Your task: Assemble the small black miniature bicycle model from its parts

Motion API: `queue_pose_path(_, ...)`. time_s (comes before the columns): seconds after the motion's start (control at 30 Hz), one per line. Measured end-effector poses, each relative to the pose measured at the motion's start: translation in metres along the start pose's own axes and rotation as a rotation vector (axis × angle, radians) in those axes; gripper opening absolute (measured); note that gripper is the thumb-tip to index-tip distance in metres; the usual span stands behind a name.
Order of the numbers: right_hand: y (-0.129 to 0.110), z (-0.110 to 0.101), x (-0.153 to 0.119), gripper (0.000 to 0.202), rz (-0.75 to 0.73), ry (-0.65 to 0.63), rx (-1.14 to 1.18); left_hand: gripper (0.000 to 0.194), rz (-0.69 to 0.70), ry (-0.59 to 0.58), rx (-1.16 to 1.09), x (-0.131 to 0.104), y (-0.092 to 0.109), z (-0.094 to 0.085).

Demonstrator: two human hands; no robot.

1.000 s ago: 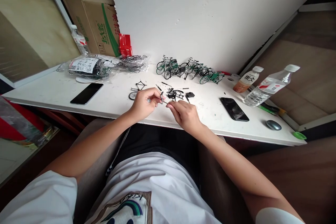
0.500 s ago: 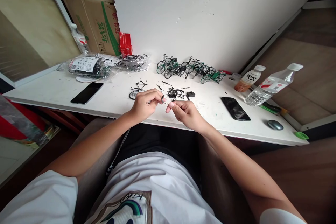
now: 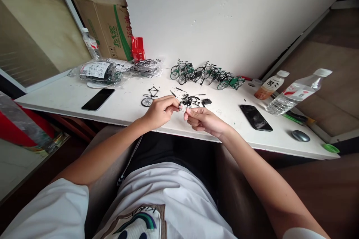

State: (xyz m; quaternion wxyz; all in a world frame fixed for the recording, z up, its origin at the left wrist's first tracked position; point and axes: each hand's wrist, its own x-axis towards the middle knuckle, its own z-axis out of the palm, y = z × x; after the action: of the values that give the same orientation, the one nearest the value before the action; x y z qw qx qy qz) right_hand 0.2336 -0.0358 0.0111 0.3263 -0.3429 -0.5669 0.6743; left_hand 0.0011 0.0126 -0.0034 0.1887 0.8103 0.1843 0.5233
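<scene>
Right hand (image 3: 206, 119) has rolled a bit since the last frame, lower fingers less curled; view has swung slightly too, so the table (image 3: 224, 119) contents sit further right in it. Clock directions below are from the hands.

Left hand (image 3: 160, 112): fingers pinching a small greyish piece (image 3: 181, 106), held up over the table's near edge. Right: thumb and index pinched on a thin rod (image 3: 184, 111) next to that piece. Both too small to identify; can't tell if they touch.

Just past the hands, 12 to 1 o'clock: loose black plastic parts (image 3: 193, 101). 10 o'clock: black bicycle frame with one spoked wheel (image 3: 147, 102). 1 o'clock, further back: green-and-black miniature bicycles (image 3: 209, 73). 9 o'clock: black-screened phone (image 3: 98, 99). 3 o'clock: glossy black phone (image 3: 256, 117).
</scene>
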Motion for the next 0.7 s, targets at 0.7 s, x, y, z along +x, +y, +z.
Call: queue_pose_path(0.7, 0.047, -0.076, 0.027, 0.033, -0.483, 0.725, -1.339, 0.045, -0.678, -0.048, -0.781, 0.01, 0.005, -0.001)
